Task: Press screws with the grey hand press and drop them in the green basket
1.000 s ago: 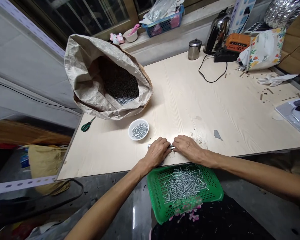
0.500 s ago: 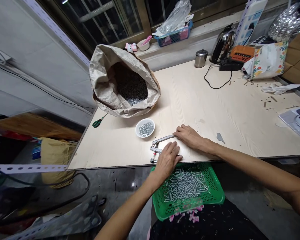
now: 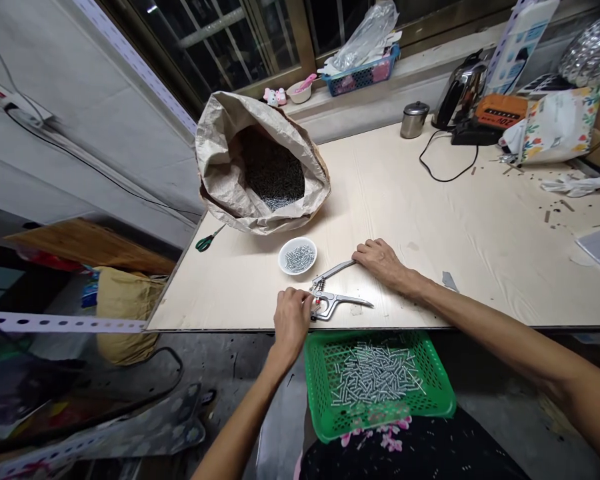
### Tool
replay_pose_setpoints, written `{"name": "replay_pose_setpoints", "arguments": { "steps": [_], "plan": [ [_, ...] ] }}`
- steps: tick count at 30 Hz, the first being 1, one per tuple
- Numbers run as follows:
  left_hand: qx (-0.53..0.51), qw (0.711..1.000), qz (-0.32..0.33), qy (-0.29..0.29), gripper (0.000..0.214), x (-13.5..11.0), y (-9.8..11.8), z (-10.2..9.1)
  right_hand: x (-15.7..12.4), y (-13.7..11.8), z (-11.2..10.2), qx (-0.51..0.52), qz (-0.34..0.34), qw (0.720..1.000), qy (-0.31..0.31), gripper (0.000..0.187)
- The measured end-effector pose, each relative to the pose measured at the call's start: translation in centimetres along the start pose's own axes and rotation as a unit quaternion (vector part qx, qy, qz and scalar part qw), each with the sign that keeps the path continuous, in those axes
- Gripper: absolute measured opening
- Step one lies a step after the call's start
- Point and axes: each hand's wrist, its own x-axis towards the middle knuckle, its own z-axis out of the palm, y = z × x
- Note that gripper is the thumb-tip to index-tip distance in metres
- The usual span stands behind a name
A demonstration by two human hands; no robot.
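Note:
Metal hand pliers [image 3: 337, 298] with a spring between two spread handles lie near the table's front edge. My right hand [image 3: 383, 265] has its fingers closed on the end of the upper handle. At the jaw end, my left hand [image 3: 291, 321] is closed in a pinch beside a small red part; whatever sits between its fingertips is hidden. A white bowl [image 3: 281, 261] with many small silvery metal pieces stands just behind the pliers. Below the table edge, a green basket [image 3: 443, 387] on the lap holds many short, ridged silvery pieces.
A large paper sack [image 3: 220, 133] with dark metal pieces stands open at the back left, green-handled scissors [image 3: 205, 243] beside it. Farther back are a lidded metal canister [image 3: 414, 120], a kettle [image 3: 460, 90] and an orange-and-black device [image 3: 500, 110] with a cord.
My left hand has moved left from over the lower handle to the jaw end, uncovering that handle. My right hand stays on the upper handle. The view has shifted slightly.

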Motion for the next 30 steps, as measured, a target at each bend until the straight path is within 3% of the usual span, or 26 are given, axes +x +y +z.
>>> {"name": "replay_pose_setpoints", "arguments": {
  "steps": [5,13,17,21,25,27,30],
  "plan": [
    [-0.056,0.983,-0.064,-0.163,0.019,1.7,-1.3,-0.4,0.7,0.9,0.1,0.039,-0.021,0.999,0.001,0.025],
    [0.072,0.954,-0.074,-0.280,0.013,4.7,0.4,-0.6,0.8,1.0,0.2,-0.021,-0.039,0.999,-0.007,0.026],
    [0.161,0.947,-0.085,-0.265,0.012,6.6,-0.4,-2.0,1.2,2.4,0.1,-0.047,-0.035,0.998,0.000,0.024],
    [0.133,0.954,-0.080,-0.255,0.018,5.1,-0.2,-3.8,1.0,4.3,0.1,-0.064,-0.014,0.998,0.022,0.022],
    [0.024,0.941,-0.002,-0.338,0.014,2.1,1.7,-4.9,0.6,4.8,0.4,-0.053,-0.010,0.998,0.029,0.024],
    [0.057,0.958,0.018,-0.279,0.017,2.4,2.0,-5.1,0.6,4.7,0.6,-0.047,-0.006,0.998,0.030,0.022],
    [0.180,0.977,0.018,-0.113,0.026,5.6,0.6,-4.9,0.6,4.4,0.9,-0.041,0.005,0.999,0.035,0.020]
  ]
}}
